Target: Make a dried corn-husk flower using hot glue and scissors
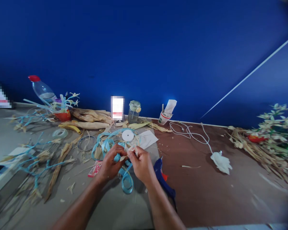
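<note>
My left hand (111, 164) and my right hand (141, 163) meet at the middle of the table, fingers pinched on a small pale strip of dried husk (127, 154) held between them. Loops of light blue ribbon (105, 143) lie under and behind the hands, and one loop (127, 185) curls out below them. A white tape roll (127, 135) sits just beyond the fingers on a sheet of white paper (147, 139). A blue glue gun (163, 182) lies right beside my right wrist.
Dried husks (91, 116), blue-wrapped twigs (38, 159), a plastic bottle (42, 89), a glass jar (133, 111), a paper cup (164, 117) and a white cable (192, 132) crowd the table's back. Husk flowers (273, 134) lie at the right. A blue wall rises behind.
</note>
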`<state>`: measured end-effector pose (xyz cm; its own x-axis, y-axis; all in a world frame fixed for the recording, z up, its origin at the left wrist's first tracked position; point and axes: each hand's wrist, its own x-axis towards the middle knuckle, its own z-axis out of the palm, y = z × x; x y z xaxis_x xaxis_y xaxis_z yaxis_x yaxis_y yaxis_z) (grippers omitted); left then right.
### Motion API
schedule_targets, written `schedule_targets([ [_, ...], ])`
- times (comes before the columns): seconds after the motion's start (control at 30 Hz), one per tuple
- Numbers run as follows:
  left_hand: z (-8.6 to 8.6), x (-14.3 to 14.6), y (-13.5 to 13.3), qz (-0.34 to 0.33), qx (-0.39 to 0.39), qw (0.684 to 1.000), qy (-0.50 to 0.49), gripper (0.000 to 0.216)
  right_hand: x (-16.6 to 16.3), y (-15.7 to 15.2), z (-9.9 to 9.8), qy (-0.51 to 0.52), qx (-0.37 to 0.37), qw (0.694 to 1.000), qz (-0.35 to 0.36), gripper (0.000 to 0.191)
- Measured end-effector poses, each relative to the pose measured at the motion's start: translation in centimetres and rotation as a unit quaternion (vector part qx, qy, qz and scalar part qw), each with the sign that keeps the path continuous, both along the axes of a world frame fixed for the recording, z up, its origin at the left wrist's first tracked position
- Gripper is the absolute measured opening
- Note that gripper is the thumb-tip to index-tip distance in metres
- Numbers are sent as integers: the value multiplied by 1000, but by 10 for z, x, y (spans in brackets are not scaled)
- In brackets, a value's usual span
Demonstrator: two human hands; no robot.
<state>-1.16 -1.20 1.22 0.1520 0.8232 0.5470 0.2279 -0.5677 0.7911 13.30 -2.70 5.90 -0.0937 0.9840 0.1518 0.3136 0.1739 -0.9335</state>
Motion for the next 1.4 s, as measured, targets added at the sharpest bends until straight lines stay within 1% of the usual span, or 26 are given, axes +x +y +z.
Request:
schedule_targets([
  [0.1, 2, 1, 0, -1, 13, 1000, 15, 10, 0, 0, -1, 24, -1, 1000, 9, 27],
  [0.23, 2, 2, -1, -7, 62, 998, 19, 12, 0, 1, -1, 39, -12, 999, 13, 29],
  [0.37, 2, 1, -2, 13, 82, 996, 29, 10, 2, 1, 0, 49, -19, 998, 15, 25],
  [0.47, 2, 1, -3, 31, 95, 994, 51, 13, 2, 0, 1, 48, -16, 999, 15, 25],
  [0.63, 2, 3, -4, 44, 103, 992, 57, 14, 0, -1, 0, 34, -12, 999, -1, 25],
  [0.83, 3, 5, -5, 57, 120, 989, 61, 15, -1, -2, -3, 55, -16, 998, 17, 26],
  [1.0, 5, 5, -5, 40, 116, 990, 64, 18, 0, -1, -3, 74, -24, 996, 35, 26],
  [1.17, 4, 4, -6, 22, 135, 990, 41, 18, 0, 1, -6, 91, -38, 994, 44, 23],
  [1.4, -4, 3, -7, 68, 139, 986, 56, 17, 1, 1, -6, 95, -38, 994, 30, 24],
])
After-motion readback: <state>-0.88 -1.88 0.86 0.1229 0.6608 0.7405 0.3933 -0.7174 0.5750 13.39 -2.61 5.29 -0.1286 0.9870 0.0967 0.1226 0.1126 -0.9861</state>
